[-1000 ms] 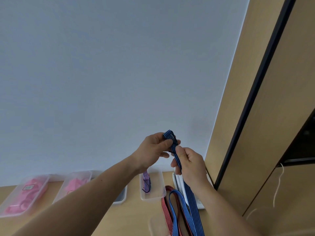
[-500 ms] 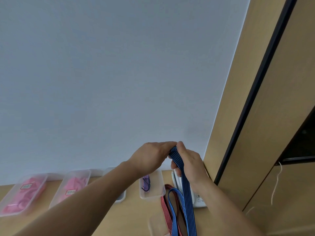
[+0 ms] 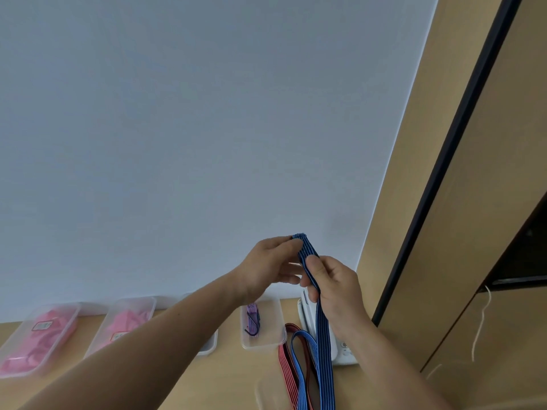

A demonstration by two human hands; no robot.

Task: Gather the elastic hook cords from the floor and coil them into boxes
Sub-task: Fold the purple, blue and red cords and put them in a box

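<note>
Folding is happening in mid-air: left grip is pinching the blue cord at its doubled top, right grip is curling round it just below, with slack trailing underneath. Keeping each fold even, taut and short is probably mattering most for boxing.

Soft, even light with a cool bluish cast covers the wall. Shadows are faint and soft-edged. Wide-angle distortion slants the wooden panel to the right of the wall. The whole picture is a little soft, and the plastic boxes at the wall's lower left look slightly blurred.
</note>
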